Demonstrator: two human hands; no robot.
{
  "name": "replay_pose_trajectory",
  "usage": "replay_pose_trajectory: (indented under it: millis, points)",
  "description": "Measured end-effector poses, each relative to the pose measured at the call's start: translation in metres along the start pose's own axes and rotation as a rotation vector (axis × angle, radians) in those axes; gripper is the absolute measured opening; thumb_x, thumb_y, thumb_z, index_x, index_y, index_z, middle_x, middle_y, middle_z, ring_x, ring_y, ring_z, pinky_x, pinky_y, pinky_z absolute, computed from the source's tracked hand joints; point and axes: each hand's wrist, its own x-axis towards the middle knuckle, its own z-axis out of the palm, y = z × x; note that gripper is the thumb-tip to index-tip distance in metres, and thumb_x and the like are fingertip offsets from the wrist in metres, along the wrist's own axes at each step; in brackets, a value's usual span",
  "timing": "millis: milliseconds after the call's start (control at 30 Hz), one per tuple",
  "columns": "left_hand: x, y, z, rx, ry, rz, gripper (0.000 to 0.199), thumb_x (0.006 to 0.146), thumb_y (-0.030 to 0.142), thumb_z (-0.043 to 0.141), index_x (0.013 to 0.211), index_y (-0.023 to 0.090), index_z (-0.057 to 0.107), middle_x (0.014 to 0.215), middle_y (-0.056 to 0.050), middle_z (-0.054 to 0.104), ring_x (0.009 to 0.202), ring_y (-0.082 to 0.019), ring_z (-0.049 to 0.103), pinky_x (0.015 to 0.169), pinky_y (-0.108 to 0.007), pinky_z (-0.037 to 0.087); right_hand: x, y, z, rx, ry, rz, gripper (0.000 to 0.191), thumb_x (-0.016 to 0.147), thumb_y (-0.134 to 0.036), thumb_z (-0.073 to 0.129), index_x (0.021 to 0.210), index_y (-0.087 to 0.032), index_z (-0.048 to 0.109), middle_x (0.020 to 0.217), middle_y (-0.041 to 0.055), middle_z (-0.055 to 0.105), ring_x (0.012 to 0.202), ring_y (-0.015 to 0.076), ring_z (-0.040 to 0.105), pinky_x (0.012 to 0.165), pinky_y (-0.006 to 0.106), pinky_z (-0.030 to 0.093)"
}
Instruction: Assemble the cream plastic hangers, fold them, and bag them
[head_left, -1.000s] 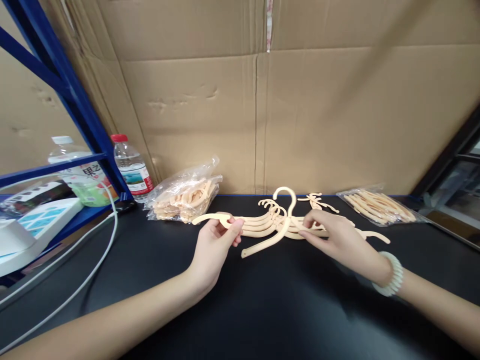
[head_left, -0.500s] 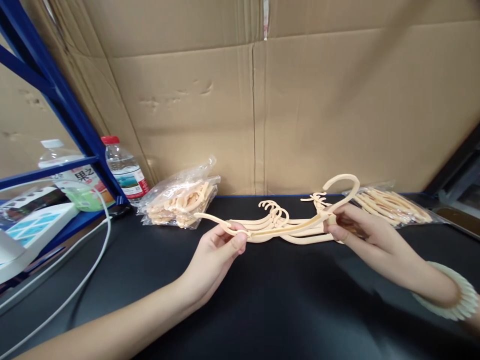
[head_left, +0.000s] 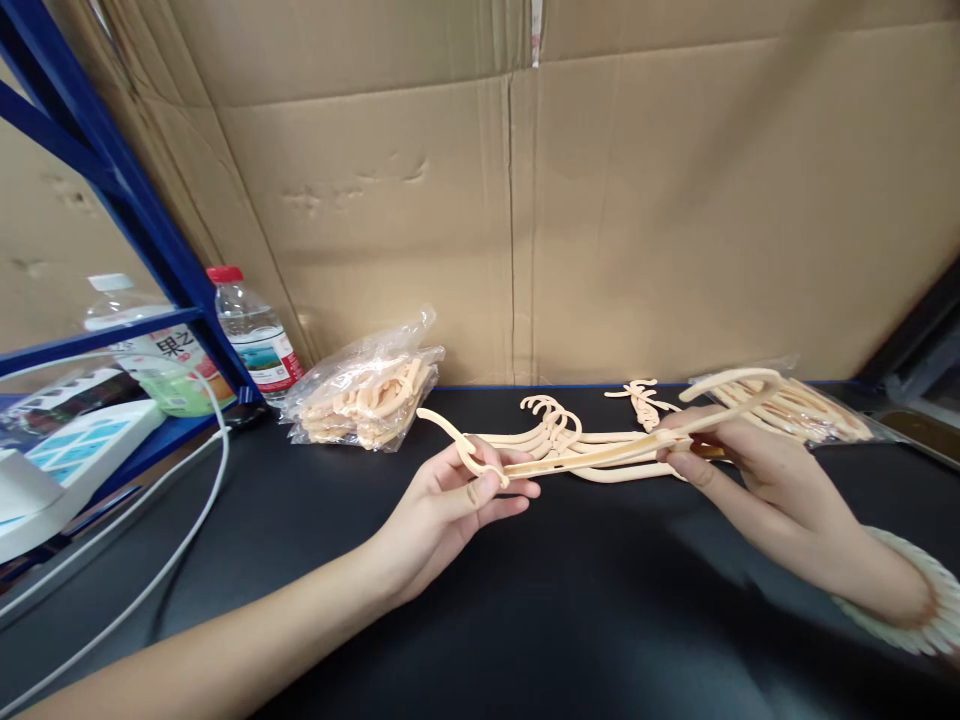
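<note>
A beige clothes hanger is held level above the black table, spanning both hands. My left hand pinches its left end between thumb and forefinger, where a small curved beige piece sticks up and to the left. The other left fingers stretch out beneath the bar. Near the hook, my right hand grips the right end, its thumb in front; some of its fingers are hidden. Just behind lie several similar hangers grouped together, their hooks toward the cardboard.
A clear bag of beige parts lies back left, another bag back right. Small loose beige pieces lie between them. A red-capped bottle, blue frame and white cable stand left. Cardboard walls the back.
The hanger has turned, so its hook leans lower and further right. The small curved piece at its left end stands steeper. Some of my left fingers have extended under the bar.
</note>
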Motion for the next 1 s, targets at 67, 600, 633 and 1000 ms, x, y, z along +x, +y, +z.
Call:
replay_pose_trajectory:
  millis: [67,600,633,1000]
  points:
    - [0.0004,0.0,-0.0008,-0.019,-0.012,-0.001,0.013,0.082,0.02,0.072,0.078,0.015,0.06,0.106,-0.007,0.066,0.09,-0.019,0.069,0.085,-0.03,0.054,0.0,-0.0002,-0.0003,-0.02,0.015,-0.036,0.011,0.095,-0.022,0.052,0.104,-0.025,0.057,0.102,0.005,0.066,0.089,0.0213,0.064,0.072,0.031,0.053]
    - [0.0015,-0.0038,-0.002,-0.027,0.012,0.023,0.016,0.077,0.019,0.076,0.076,0.014,0.06,0.087,-0.002,0.062,0.068,-0.01,0.059,0.069,-0.022,0.048,-0.0053,-0.006,0.0055,0.011,0.022,-0.073,0.017,0.093,-0.013,0.053,0.104,-0.026,0.056,0.104,0.0035,0.065,0.094,0.0184,0.063,0.08,0.029,0.051]
    - [0.0016,-0.0042,-0.0017,-0.021,0.016,0.022,0.017,0.077,0.019,0.076,0.075,0.014,0.06,0.085,-0.001,0.062,0.067,-0.009,0.058,0.067,-0.021,0.047,-0.0056,-0.0066,0.0061,0.012,0.019,-0.075,0.016,0.093,-0.014,0.053,0.104,-0.026,0.056,0.104,0.0036,0.065,0.094,0.0187,0.063,0.081,0.029,0.051]
    - [0.0009,-0.0045,0.0022,-0.02,0.068,0.009,0.022,0.073,0.021,0.08,0.072,0.014,0.059,0.084,-0.002,0.063,0.066,-0.012,0.058,0.068,-0.025,0.046,-0.0046,-0.0075,0.0064,-0.008,0.025,-0.073,0.016,0.093,-0.013,0.053,0.104,-0.024,0.056,0.106,0.0047,0.066,0.096,0.0196,0.063,0.079,0.029,0.051]
